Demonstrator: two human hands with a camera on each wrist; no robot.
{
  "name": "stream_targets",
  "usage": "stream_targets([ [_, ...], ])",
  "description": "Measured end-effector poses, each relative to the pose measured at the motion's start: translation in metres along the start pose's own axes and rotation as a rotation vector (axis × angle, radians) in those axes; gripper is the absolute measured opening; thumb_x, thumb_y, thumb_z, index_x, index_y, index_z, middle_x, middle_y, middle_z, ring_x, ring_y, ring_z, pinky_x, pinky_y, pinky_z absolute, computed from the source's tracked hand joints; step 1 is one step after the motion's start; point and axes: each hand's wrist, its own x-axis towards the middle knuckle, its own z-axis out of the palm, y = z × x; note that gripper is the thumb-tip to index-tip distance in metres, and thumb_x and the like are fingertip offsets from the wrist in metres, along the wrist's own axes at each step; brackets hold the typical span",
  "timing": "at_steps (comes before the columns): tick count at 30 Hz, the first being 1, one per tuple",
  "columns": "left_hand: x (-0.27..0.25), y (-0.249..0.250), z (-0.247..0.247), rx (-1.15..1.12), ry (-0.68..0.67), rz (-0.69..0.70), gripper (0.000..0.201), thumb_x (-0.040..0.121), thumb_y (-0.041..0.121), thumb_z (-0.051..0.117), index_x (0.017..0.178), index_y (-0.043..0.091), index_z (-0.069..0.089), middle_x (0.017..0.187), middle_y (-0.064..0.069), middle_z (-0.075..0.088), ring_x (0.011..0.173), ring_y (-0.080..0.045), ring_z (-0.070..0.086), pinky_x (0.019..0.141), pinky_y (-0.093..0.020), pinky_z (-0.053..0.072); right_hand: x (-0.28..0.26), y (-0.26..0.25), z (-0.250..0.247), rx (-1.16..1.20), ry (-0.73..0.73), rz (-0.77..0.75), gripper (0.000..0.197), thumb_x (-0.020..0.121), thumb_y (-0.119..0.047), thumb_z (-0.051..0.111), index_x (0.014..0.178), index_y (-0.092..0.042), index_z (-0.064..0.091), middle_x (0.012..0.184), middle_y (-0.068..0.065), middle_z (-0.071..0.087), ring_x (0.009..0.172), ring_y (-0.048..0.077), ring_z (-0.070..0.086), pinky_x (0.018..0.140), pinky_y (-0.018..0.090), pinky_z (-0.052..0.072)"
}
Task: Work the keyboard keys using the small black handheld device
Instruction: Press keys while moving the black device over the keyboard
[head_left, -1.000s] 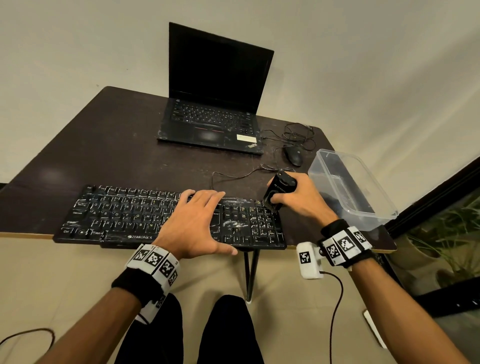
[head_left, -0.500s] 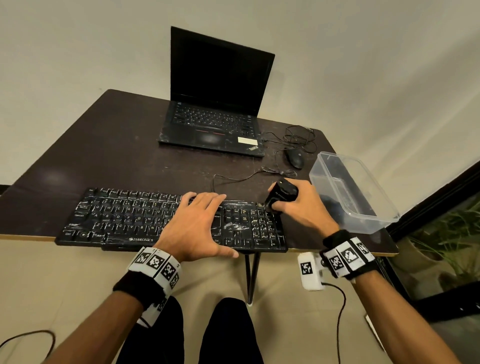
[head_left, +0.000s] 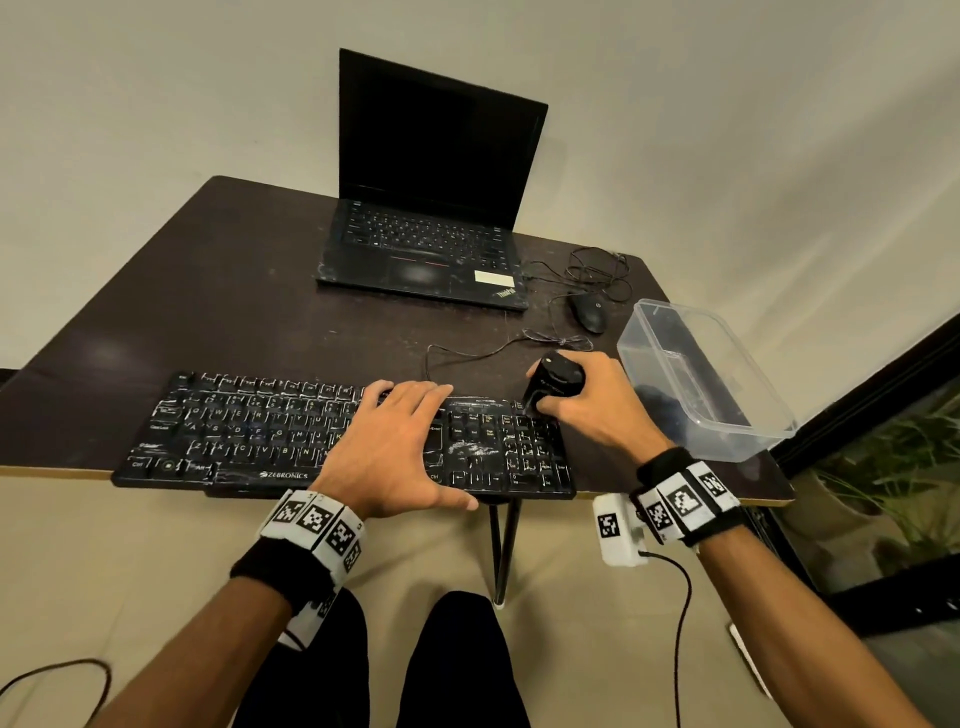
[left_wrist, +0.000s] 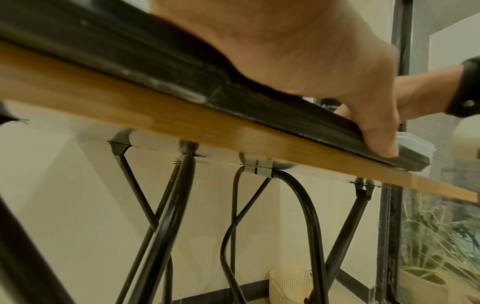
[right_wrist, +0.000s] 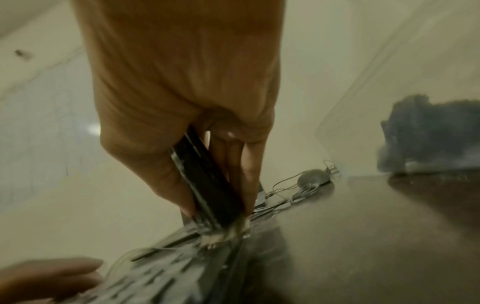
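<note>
I count one external black keyboard (head_left: 343, 434) at the near edge of one dark table (head_left: 218, 291), and one open laptop (head_left: 431, 208) at the far edge. One wired mouse (head_left: 589, 310) lies beside the laptop, and one clear plastic container (head_left: 701, 374) stands at the right. I see one small black handheld device (head_left: 553, 382), and two hands: my left hand (head_left: 387, 452) and my right hand (head_left: 597, 405). Under the table, the left wrist view shows one cream lattice basket (left_wrist: 291, 284).

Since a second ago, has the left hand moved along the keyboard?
No. The left hand stays flat on the same stretch of the keyboard, right of its middle, with the thumb at its near edge.
</note>
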Motion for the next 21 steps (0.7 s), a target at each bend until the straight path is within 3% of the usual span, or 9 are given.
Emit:
stream_targets([
  [2,0.0,0.001,0.0,0.001,-0.002,0.004,0.143,0.056,0.108,0.048,0.166,0.02,0.023,0.167,0.003,0.034,0.154,-0.015,0.028,0.131,-0.043,0.007,0.002,-0.003,0.0,-0.025,0.041,-0.014,0.025,0.067,-0.029,0.077,0.092,-0.026,0.078,0.086,-0.01,0.079,0.087,0.015,0.076,0.086,0.046,0.062],
  [6,0.001,0.0,-0.001,0.007,-0.016,-0.001,0.142,0.056,0.108,0.046,0.166,0.021,0.021,0.168,0.004,0.032,0.155,-0.014,0.027,0.131,-0.044,0.006,0.001,-0.007,0.004,-0.026,-0.043,-0.062,0.027,0.074,-0.017,0.083,0.097,-0.029,0.079,0.092,-0.011,0.08,0.092,0.01,0.076,0.091,0.043,0.062],
  [10,0.0,0.001,-0.001,-0.001,-0.015,0.009,0.142,0.055,0.108,0.044,0.166,0.02,0.022,0.167,0.004,0.033,0.155,-0.014,0.027,0.131,-0.044,0.005,0.003,-0.007,0.002,-0.039,0.03,-0.044,0.024,0.071,-0.023,0.079,0.094,-0.026,0.078,0.089,-0.007,0.079,0.089,0.017,0.075,0.087,0.047,0.062],
  [13,0.0,0.001,-0.002,-0.017,-0.006,0.006,0.142,0.055,0.107,0.045,0.165,0.02,0.025,0.166,0.004,0.034,0.154,-0.015,0.028,0.131,-0.044,0.006,-0.003,-0.011,0.005,-0.03,-0.051,-0.093,0.026,0.076,-0.016,0.082,0.099,-0.029,0.079,0.093,-0.009,0.08,0.092,0.011,0.076,0.091,0.042,0.061],
  [17,-0.001,0.001,-0.001,-0.001,-0.01,0.007,0.141,0.057,0.107,0.048,0.166,0.02,0.023,0.168,0.003,0.033,0.155,-0.015,0.027,0.131,-0.044,0.006,0.0,-0.013,0.005,-0.063,0.024,-0.063,0.024,0.074,-0.018,0.079,0.097,-0.025,0.077,0.089,-0.006,0.08,0.09,0.018,0.075,0.089,0.046,0.061],
  [21,-0.001,0.002,-0.004,0.004,-0.017,-0.002,0.139,0.059,0.106,0.051,0.165,0.021,0.022,0.168,0.005,0.032,0.155,-0.014,0.025,0.131,-0.044,0.005,-0.003,-0.016,0.007,-0.04,-0.05,-0.085,0.026,0.075,-0.019,0.08,0.099,-0.028,0.078,0.092,-0.009,0.079,0.092,0.014,0.075,0.09,0.045,0.062],
])
